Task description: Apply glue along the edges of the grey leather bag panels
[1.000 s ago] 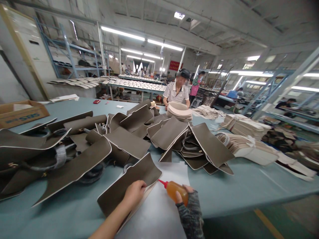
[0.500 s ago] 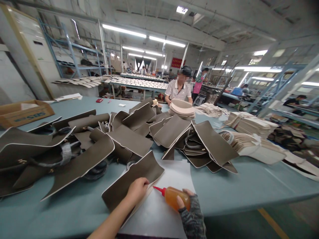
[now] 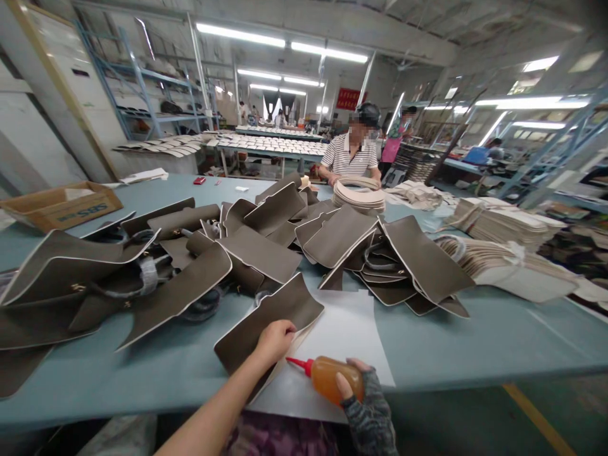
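From my feed, the left hand (image 3: 274,339) is pressed flat on the nearest brown leather panel (image 3: 270,320), fingers spread on its near edge, not closed around anything, just pinning it down. That panel sits at the near edge of the table (image 3: 498,342), partly on top of a white paper sheet (image 3: 344,332). The right hand (image 3: 361,396), in a dark patterned fingerless glove, has its grip wrapped around an amber squeeze bottle (image 3: 332,379), and the red nozzle (image 3: 297,363) points left toward the panel's edge, right by the left hand's fingers. I can't tell if the tip actually touches the leather.

Further back there's a big messy pile of the same brown panels (image 3: 266,247) across the middle of the table, a cardboard box (image 3: 61,206) far left, and stacks of cream pieces (image 3: 503,228) to the right. A person in a striped shirt (image 3: 351,161) is working at the far side.
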